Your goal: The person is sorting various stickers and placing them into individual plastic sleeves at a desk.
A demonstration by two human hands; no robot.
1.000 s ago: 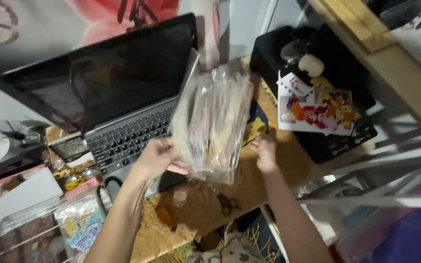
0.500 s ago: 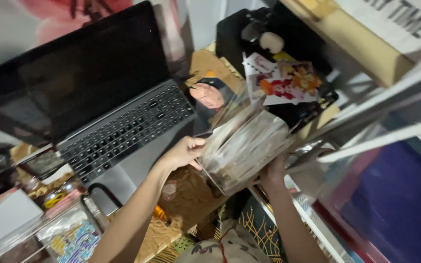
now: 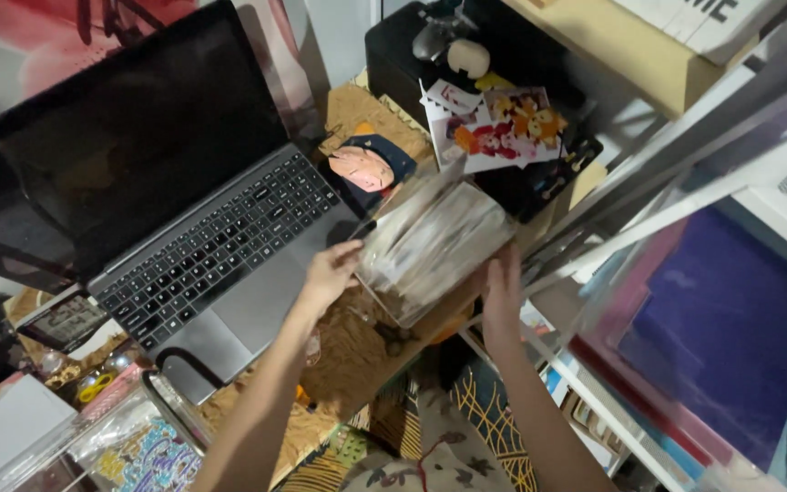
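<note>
- A clear plastic packet [image 3: 430,246] with pale, blurred contents is held between both hands, tilted, just above the brown desk surface [image 3: 357,351].
- The left hand [image 3: 328,275] is closed on the packet's near-left edge, fingers curled around it.
- The right hand [image 3: 501,290] is laid flat against the packet's lower-right side, fingers extended; whether it actually pinches the packet cannot be told.
- Just left of the grip, an open grey laptop [image 3: 220,246] is seen, its screen dark.
- Beyond the grip, a small dark-haired figure cushion [image 3: 368,167] and a colourful printed card [image 3: 494,128] on a black box [image 3: 403,55] are seen.
- To the right of the grip, a white shelf frame [image 3: 685,173] is seen.
</note>
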